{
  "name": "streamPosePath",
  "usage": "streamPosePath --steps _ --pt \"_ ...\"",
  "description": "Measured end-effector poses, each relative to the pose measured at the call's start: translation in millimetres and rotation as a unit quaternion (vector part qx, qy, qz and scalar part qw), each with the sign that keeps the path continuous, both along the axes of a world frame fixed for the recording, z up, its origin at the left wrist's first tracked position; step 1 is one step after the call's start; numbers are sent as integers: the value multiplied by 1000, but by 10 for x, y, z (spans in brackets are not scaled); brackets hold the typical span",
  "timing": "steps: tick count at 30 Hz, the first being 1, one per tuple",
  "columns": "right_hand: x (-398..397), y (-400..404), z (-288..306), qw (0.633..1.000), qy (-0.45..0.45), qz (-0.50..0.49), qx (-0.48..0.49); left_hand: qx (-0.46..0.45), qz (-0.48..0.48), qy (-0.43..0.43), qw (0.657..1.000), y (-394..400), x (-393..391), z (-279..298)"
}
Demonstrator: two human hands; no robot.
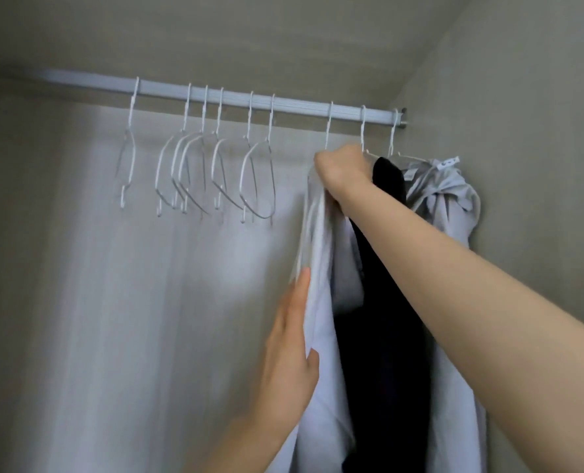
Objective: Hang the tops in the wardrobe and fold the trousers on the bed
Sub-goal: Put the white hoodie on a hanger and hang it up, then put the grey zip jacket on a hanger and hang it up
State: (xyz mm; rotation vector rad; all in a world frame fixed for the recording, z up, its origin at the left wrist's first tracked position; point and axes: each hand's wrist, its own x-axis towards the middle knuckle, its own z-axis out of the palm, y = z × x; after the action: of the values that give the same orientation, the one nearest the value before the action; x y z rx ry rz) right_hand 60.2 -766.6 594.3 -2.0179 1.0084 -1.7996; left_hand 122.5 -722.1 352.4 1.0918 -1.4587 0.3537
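Fingers of right hand (343, 172) curled tight round top of pale grey top (321, 319), at its hanger's neck, likely to steady hook on wardrobe rail (232, 99). Left hand (292, 349) flat, fingers straight, pressing fabric edge lower down, probably smoothing. Hung beside black top (386, 336) and grey hoodie (444, 199); empty hangers (195, 172) further left.

Grey-beige wardrobe walls (522, 97), pale back panel (130, 302), dim light.

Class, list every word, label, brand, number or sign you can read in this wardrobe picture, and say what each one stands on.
No text can be read.
The small white tag on the grey hooded top carries dark marks, too small and blurred to read.
The pale top, the black top and the white hangers show no writing.
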Motion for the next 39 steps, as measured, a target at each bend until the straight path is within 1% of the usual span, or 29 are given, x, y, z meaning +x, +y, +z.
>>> streamPosePath --steps 2,4,5,8,12,15,18,23,26,29,32,36,38,39 --pt "7 147 -235 995 75 -32 -54 -23 -3 45 999 45 -59 -97" --pt "21 212 -389 979 146 -80 -119 -19 -6 58 998 102 -90 -167" --pt "6 231 -443 974 157 -95 -135 2 -8 49 999 148 -97 -215" --pt "-86 189 -512 971 146 -106 -154 85 -13 13 996 289 -84 -397" --pt "-225 267 -731 954 175 -138 -198 142 21 19 989 527 -55 -657" --pt "-336 492 -1050 938 206 -148 -238 173 39 23 984 755 -75 -836" --pt "-463 751 -1473 925 251 -135 -250 198 56 41 978 1029 -118 -1013" --pt "-663 1170 -2232 895 328 -78 -292 247 98 62 962 1534 -200 -1390" --pt "-765 1386 -2619 881 372 -42 -290 274 116 72 952 1837 -239 -1607" --pt "-852 1607 -2971 875 391 0 -286 275 145 105 945 2220 -308 -1731" --pt "-906 1872 -3295 877 386 57 -282 257 193 139 937 2684 -421 -1846" --pt "-853 2326 -3733 877 359 198 -249 240 241 197 920 3360 -656 -1961" --pt "-804 2609 -3969 862 344 277 -249 230 284 231 902 3697 -826 -2077" --pt "-814 2806 -4128 846 334 329 -254 229 324 250 883 3931 -996 -2197"
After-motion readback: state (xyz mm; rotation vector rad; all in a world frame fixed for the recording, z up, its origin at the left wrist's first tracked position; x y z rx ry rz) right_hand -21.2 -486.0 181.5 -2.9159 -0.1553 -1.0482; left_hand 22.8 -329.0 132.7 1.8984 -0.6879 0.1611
